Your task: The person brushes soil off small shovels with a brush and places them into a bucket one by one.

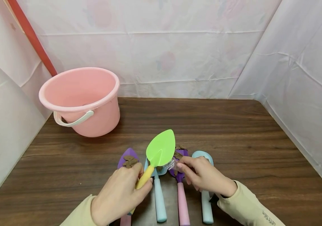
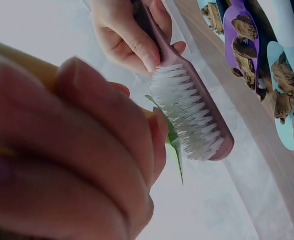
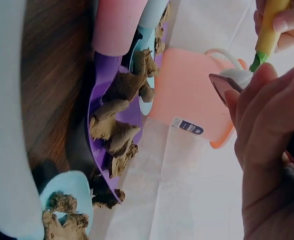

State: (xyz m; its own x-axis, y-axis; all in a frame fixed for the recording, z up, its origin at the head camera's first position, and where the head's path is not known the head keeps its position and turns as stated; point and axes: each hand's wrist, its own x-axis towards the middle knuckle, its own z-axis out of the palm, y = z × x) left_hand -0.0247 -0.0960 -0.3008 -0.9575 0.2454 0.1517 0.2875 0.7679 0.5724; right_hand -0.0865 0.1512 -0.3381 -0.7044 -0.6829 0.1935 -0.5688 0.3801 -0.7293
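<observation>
My left hand (image 1: pixel 120 191) grips the yellow handle of a trowel with a bright green blade (image 1: pixel 162 146), held up above the table. In my right hand (image 1: pixel 204 175) is a scrubbing brush (image 2: pixel 192 110) with white bristles and a brownish-pink back. Its bristles are at the underside of the green blade; contact looks likely in the left wrist view. Below lie a purple trowel (image 1: pixel 127 153), a light blue trowel (image 1: pixel 160 201), a purple scoop with a pink handle (image 1: pixel 182 201) and a light blue scoop (image 1: pixel 207 208). Brown clumps (image 3: pixel 119 135) lie on their blades.
A pink bucket (image 1: pixel 101 121) with a white handle stands at the back left of the dark wooden table (image 1: pixel 206 122). White patterned sheeting (image 1: pixel 192 62) hangs behind and along both sides. A red strip (image 1: pixel 34 37) runs down the left corner.
</observation>
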